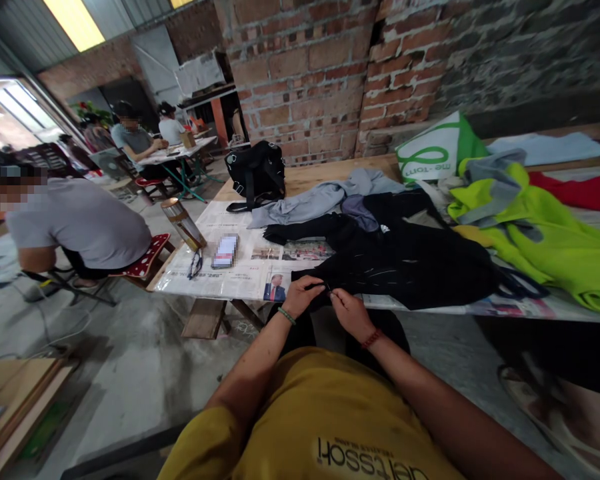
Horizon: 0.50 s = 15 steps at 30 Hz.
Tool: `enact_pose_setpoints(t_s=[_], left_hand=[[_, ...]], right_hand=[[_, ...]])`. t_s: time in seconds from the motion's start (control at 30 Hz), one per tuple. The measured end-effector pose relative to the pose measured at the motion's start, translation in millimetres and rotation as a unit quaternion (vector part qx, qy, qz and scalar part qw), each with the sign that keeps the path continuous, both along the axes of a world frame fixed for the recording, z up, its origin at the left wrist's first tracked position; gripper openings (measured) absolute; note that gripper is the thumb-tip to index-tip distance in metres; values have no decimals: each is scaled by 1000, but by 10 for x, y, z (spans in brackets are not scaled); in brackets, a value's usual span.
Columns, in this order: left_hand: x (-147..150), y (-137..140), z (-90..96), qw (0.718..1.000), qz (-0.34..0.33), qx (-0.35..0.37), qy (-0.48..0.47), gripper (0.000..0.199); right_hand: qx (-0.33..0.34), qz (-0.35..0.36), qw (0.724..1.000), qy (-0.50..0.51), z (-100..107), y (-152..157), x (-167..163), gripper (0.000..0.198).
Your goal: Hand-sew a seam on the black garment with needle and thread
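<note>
A black garment (pixel 405 267) with pale stitch lines lies spread along the near edge of the table. My left hand (pixel 303 297), a green bracelet at its wrist, is closed with thumb and fingers pinching the garment's near left end. Close to its right, my right hand (pixel 351 315), wearing a red bracelet, is also closed in a pinch. Whatever sits between its fingertips is too small to make out. The fingertips of both hands nearly meet at the dark cloth. Behind the black garment lies a grey garment (pixel 305 200).
On the newspaper-covered table (pixel 215 230) stand a steel flask (pixel 183 223), a phone (pixel 225 251), glasses (pixel 195 265) and a black bag (pixel 256 172). Neon-yellow clothing (pixel 540 227) and a green-white bag (pixel 437 150) are at right. A person (pixel 80 220) sits on a red stool at left.
</note>
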<state>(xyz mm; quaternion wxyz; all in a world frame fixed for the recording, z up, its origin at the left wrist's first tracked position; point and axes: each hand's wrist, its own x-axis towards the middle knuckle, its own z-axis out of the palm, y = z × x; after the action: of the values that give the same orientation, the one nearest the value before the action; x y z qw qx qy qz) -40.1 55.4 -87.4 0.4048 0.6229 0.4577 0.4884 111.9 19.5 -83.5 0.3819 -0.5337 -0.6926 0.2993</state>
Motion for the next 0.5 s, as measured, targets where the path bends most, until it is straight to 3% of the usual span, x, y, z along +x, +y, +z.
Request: enact_pose_setpoints(t_s=[0.13,0.37,0.5], left_hand=[[-3,1,-9,998,-19,59,31,11],[-38,28,-35,990,-66,90,81,12],[-53,-8,47,985,-92,108,93,13]], right_hand=[[1,-6,1000,-1,-16,8,-8,26],[7,-27,1000,-9,-30,33,-58,25],[-1,-22,1000,-11,-7,60,-53,24]])
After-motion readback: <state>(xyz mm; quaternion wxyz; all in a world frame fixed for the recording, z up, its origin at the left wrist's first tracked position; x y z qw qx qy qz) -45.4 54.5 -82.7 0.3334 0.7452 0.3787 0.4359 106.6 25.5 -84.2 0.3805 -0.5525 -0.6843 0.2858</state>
